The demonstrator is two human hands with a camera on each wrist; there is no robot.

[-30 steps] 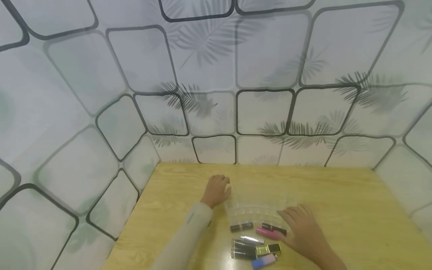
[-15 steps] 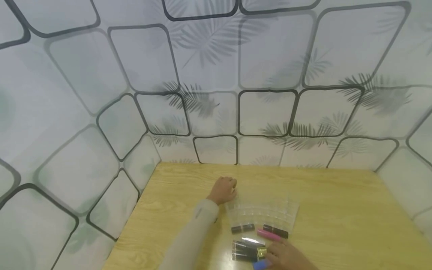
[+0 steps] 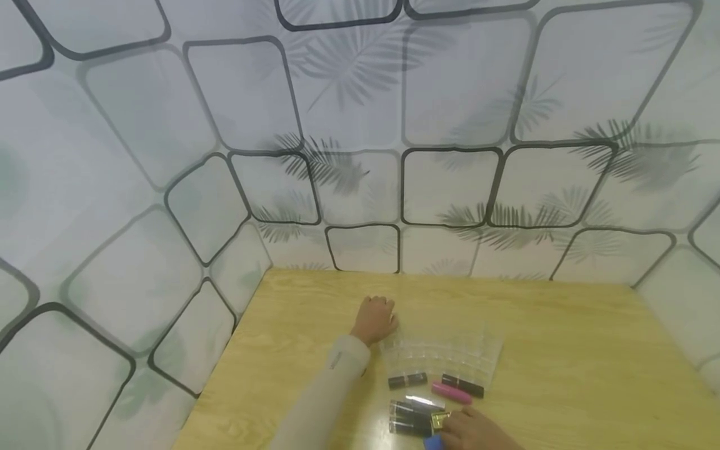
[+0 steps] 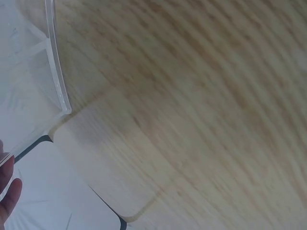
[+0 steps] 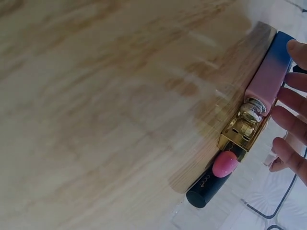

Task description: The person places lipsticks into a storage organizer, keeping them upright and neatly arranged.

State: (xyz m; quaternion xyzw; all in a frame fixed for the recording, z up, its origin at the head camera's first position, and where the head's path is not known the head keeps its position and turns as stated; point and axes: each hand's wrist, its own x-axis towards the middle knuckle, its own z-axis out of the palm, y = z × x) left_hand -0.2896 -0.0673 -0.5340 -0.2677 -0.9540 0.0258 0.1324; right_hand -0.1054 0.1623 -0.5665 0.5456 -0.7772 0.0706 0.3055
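My left hand [image 3: 375, 320] is at the back left corner of a clear plastic organizer [image 3: 450, 356] with small compartments. In the left wrist view, its fingertips [image 4: 6, 173] hold the organizer's edge [image 4: 58, 91] at the frame's left side. My right hand [image 3: 472, 430] is low over the cosmetics in front. Beside its loosely spread fingers [image 5: 288, 117] lie a blue-and-pink tube [image 5: 268, 72] and a gold-and-black lipstick [image 5: 242, 132]; the thumb is at the tube's blue end. A pink tube [image 3: 452, 392] and a black tube [image 3: 462, 385] lie beyond the right hand.
Another black tube [image 3: 407, 380] lies along the organizer's front. A silver tube [image 3: 424, 402] and several dark tubes with clear ends [image 3: 409, 426] are grouped left of the right hand. Patterned cloth [image 3: 360, 187] surrounds the wooden table [image 3: 304, 300] behind and at the sides.
My right hand has come down from the organizer's right side to the gold lipstick and blue-and-pink tube, partly covering them. My left hand has shifted slightly right at the organizer's corner.
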